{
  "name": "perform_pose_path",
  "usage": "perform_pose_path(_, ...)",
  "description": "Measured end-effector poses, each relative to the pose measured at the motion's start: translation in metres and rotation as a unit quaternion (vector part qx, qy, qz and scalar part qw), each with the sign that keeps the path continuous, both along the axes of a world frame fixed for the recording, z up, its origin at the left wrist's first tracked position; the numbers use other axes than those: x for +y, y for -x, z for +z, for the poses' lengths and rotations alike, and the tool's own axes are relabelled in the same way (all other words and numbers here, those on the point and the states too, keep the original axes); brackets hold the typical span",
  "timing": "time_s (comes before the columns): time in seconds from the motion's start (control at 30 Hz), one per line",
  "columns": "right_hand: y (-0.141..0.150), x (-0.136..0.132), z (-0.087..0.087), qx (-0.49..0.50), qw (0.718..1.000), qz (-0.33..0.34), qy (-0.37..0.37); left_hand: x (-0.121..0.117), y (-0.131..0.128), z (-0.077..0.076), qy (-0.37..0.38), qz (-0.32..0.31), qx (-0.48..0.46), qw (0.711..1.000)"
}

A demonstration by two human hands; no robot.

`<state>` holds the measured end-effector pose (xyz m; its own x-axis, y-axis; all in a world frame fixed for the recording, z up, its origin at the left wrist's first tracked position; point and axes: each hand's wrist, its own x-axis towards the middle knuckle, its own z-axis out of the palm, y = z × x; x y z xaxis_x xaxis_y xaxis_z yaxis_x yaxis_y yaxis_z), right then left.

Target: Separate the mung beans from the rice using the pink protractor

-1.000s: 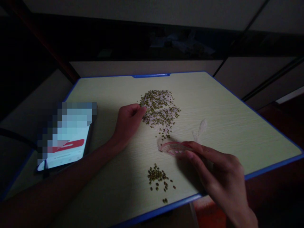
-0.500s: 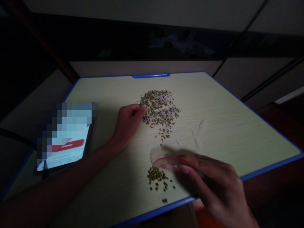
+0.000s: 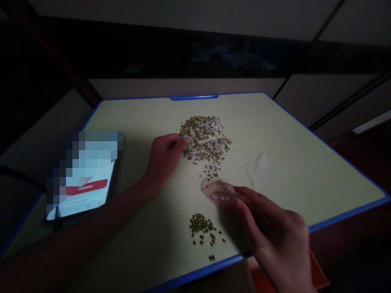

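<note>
A mixed pile of green mung beans and white rice grains spreads over the middle of the table. My left hand rests at the pile's left edge, fingers curled closed; whatever they may hold is hidden. Between thumb and fingers, my right hand grips a clear protractor with pink markings. Its curved edge lies just below the lowest beans of the pile. Nearer the front edge sits a small separate heap of mung beans, with several loose ones around it. White rice lies in a thin patch to the right.
A lit phone or tablet leans at the left of the light wooden folding table, which has a blue rim. Dark panelled furniture stands behind. Something orange shows below the front edge.
My right hand has moved the protractor away from the small bean heap, up towards the mixed pile, and tilted it so its face shows more. My left hand has stayed put.
</note>
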<state>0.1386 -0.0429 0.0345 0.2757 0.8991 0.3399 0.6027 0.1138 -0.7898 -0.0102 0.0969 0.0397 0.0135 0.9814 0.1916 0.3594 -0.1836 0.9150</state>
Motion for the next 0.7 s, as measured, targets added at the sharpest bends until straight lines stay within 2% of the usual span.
perform_pose_path(0.2, -0.0111, -0.0008, 0.0004, -0.039, 0.996, -0.085, 0.006, 0.0004, -0.0010, -0.0011, -0.006, 0.002, 0.000, 1.000)
perform_pose_path(0.43, -0.0071, 0.0030, 0.0029, -0.050, 0.997, -0.060, 0.004, 0.0022, -0.0006, -0.0026, -0.008, 0.001, -0.003, 1.000)
perform_pose_path(0.6, -0.0041, -0.0008, 0.0026, -0.022, 0.994, -0.107, -0.020, 0.0011, -0.0011, -0.0012, -0.004, 0.001, -0.003, 1.000)
perform_pose_path(0.7, -0.0054, -0.0016, 0.0025, -0.027, 0.996, -0.086, -0.019, 0.0006, -0.0014, -0.0001, -0.003, 0.004, -0.001, 1.000)
